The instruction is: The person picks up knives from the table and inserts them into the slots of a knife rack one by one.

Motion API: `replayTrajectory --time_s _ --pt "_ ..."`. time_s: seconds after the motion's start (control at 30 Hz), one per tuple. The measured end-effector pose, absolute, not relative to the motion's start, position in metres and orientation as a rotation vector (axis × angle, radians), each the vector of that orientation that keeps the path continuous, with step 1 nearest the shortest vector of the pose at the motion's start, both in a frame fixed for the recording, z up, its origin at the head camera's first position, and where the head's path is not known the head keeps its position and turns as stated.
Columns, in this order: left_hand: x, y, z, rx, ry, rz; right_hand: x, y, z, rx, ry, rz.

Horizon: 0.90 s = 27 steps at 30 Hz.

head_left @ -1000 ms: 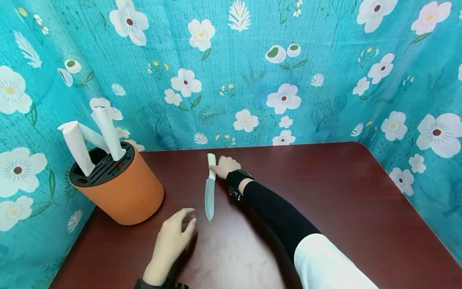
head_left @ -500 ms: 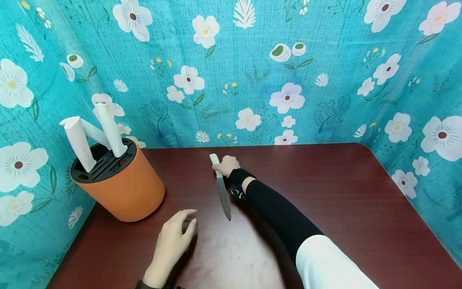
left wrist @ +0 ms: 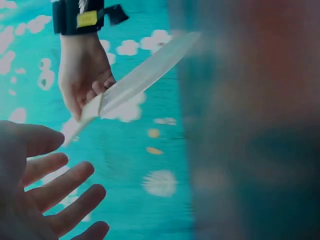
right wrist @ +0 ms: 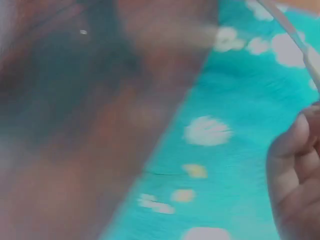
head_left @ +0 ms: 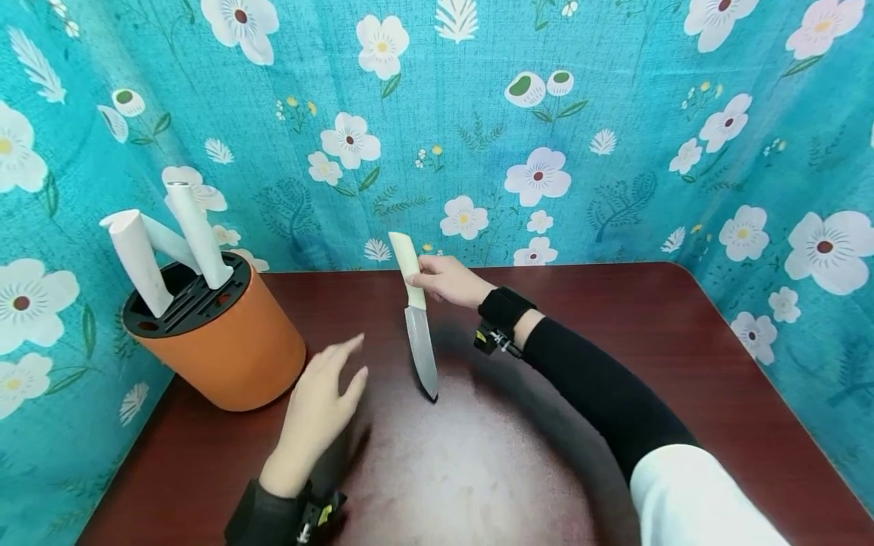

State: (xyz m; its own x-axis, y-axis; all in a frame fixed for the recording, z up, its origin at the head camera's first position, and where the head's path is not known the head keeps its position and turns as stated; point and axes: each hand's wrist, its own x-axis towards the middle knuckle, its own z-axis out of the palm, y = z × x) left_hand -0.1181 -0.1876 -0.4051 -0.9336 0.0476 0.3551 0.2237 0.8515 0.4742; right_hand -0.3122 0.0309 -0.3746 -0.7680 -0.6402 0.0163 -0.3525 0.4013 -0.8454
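Note:
My right hand (head_left: pixel 454 280) pinches the pale cream handle of a kitchen knife (head_left: pixel 422 349) between thumb and fingers. The handle tilts up toward the curtain, and the blade slants down with its tip close over the table. In the left wrist view the whole blade of the knife (left wrist: pixel 150 72) shows, with the right hand (left wrist: pixel 85 75) gripping near the blade end of the handle. My left hand (head_left: pixel 317 409) hovers left of the knife, fingers spread and holding nothing. Its open fingers (left wrist: pixel 65 185) also show in the left wrist view.
An orange knife block (head_left: pixel 232 349) with a black slotted top stands at the left of the table, several white-handled knives (head_left: pixel 201 235) in it. The dark red-brown table (head_left: pixel 580 341) ends at a blue floral curtain (head_left: pixel 437 174) behind and at the sides.
My right hand has lifted the knife from the table, handle end raised, after its blade swung rightward. The left hand has risen slightly and its fingers have spread.

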Motion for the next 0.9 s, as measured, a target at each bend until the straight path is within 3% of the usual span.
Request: replayTrajectory --time_s 0.17,0.33,0.6,0.9 --pt "-0.139 -0.179 -0.361 -0.354 -2.556 -0.822 -0.277 0.046 -0.330 -1.155 2.416 -1.275" --pt "-0.153 -0.161 -0.329 -0.449 -2.393 -1.042 -0.247 0.058 -0.309 -1.384 2.486 -1.206" --pt "-0.155 -0.138 -0.313 -0.583 -2.312 -1.152 -0.220 0.070 -0.309 -1.469 2.457 -1.189" --pt "-0.148 -0.133 -0.306 -0.599 -2.171 -1.160 -0.214 0.073 -0.312 -1.491 2.457 -1.192"
